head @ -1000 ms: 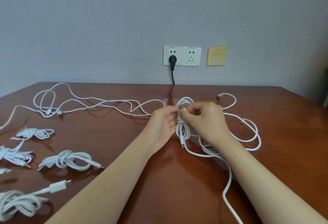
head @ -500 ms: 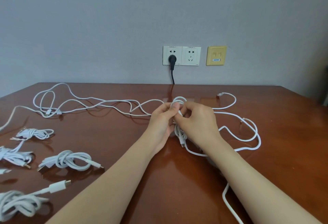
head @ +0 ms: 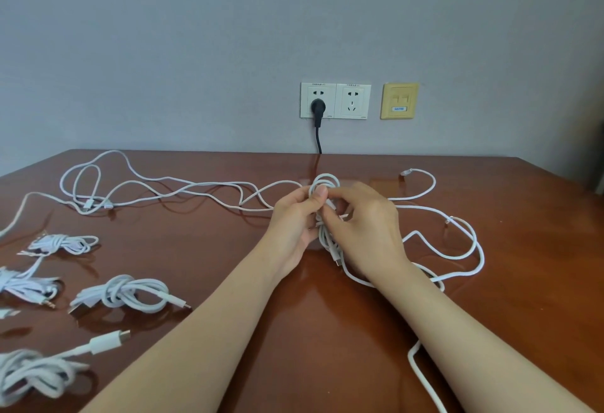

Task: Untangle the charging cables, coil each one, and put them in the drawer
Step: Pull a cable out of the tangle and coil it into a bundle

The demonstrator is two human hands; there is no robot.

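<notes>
A white cable coil [head: 327, 236] stands upright between both hands over the middle of the brown table [head: 490, 281]. My left hand [head: 295, 216] grips its left side with the thumb on the top loops. My right hand [head: 366, 223] pinches the strand at the coil's waist. Loose white cable [head: 470, 242] trails right in loops, and a long tangled run [head: 170, 190] stretches left. Several finished coils lie at the left: one [head: 124, 293] near my left forearm, one [head: 62, 244] behind it, one [head: 29, 373] at the bottom corner. No drawer is in view.
A wall socket [head: 335, 101] with a black plug [head: 316, 111] and a yellow data plate [head: 399, 101] sit on the grey wall behind the table. Another white strand [head: 425, 380] runs off the front edge at lower right.
Both hands have stayed on the coil and shifted slightly left. The right hand has worked the strand around the coil's waist, pulling the loose loops on the right in closer.
</notes>
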